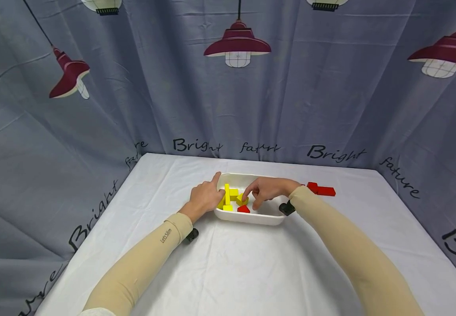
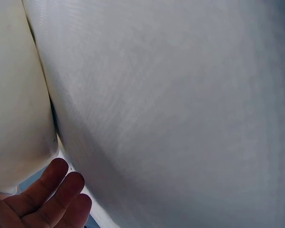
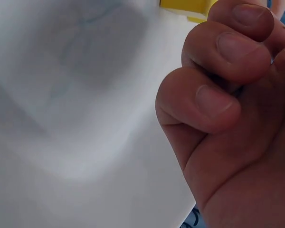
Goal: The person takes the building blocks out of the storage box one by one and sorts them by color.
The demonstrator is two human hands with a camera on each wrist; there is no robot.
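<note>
A white tray [image 1: 265, 219] with several yellow blocks [image 1: 227, 193] at its left end stands on the table. My left hand [image 1: 206, 196] holds the tray's left side, thumb over the rim and other fingers outside. In the left wrist view, three fingertips [image 2: 75, 183] lie by the tray's outer wall [image 2: 19, 104]. My right hand [image 1: 269, 188] reaches into the tray, index fingertip at a yellow block and thumb apart from it. Nearby inside lies a red block [image 1: 244, 209]. Three fingers [image 3: 218, 99] are curled toward the palm in the right wrist view; nothing shows in them.
Red blocks [image 1: 325, 191] lie on the table right of the tray, partly behind my right wrist. White cloth covers the table [image 1: 244, 272]. A grey-blue curtain [image 1: 165, 87] with printed lamps hangs behind and at both sides.
</note>
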